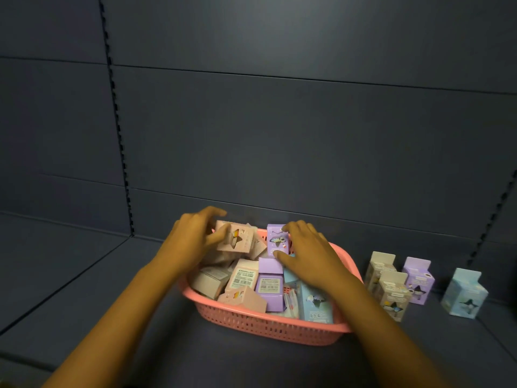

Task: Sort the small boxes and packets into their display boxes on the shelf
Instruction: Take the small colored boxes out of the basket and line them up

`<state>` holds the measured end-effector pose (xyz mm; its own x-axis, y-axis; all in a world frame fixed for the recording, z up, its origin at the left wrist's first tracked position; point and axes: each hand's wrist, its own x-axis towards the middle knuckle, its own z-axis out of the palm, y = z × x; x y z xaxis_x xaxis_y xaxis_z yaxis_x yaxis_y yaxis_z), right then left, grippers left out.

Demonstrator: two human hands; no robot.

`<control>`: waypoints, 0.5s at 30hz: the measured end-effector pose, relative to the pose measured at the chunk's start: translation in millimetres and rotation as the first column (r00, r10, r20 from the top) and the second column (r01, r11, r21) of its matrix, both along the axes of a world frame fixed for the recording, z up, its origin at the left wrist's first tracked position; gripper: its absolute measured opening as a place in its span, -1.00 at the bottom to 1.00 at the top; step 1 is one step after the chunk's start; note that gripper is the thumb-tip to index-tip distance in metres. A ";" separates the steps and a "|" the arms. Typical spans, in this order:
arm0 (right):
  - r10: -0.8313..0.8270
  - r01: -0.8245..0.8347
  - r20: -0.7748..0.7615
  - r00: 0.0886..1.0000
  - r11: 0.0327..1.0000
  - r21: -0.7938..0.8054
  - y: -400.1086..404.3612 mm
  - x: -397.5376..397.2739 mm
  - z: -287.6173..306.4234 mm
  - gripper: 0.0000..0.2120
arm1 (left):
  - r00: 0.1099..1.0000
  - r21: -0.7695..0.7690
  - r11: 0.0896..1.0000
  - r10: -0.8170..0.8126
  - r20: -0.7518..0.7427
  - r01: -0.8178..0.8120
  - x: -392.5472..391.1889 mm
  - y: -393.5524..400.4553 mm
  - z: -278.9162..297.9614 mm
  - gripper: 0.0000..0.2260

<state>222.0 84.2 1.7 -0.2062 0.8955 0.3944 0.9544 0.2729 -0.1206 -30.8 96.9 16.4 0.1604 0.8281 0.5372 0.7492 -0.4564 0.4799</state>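
In the pink basket [260,323] on the dark shelf [84,289], the left hand [193,239] grips a pale pink box [235,238] with a star window, and the right hand [305,253] pinches an upright purple box [275,239] at the basket's far rim.

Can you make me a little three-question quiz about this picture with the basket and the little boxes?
1. True or false: the pink basket sits on the dark shelf.
2. Which box does the left hand hold? A) a pink box B) a blue box C) a green box
3. How many boxes stand on the shelf outside the basket, to its right?

Key
1. True.
2. A: the left hand grips a pink box, while the right hand holds an upright purple box.
3. Four: two beige boxes, one purple and one light blue.
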 end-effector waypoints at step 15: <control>-0.079 0.078 0.299 0.951 0.997 0.016 58.9 -55.6 -4.5 -0.54 | 0.845 -0.230 0.957 -0.028 0.534 0.178 -41.8 -6.1 -20.1 -0.74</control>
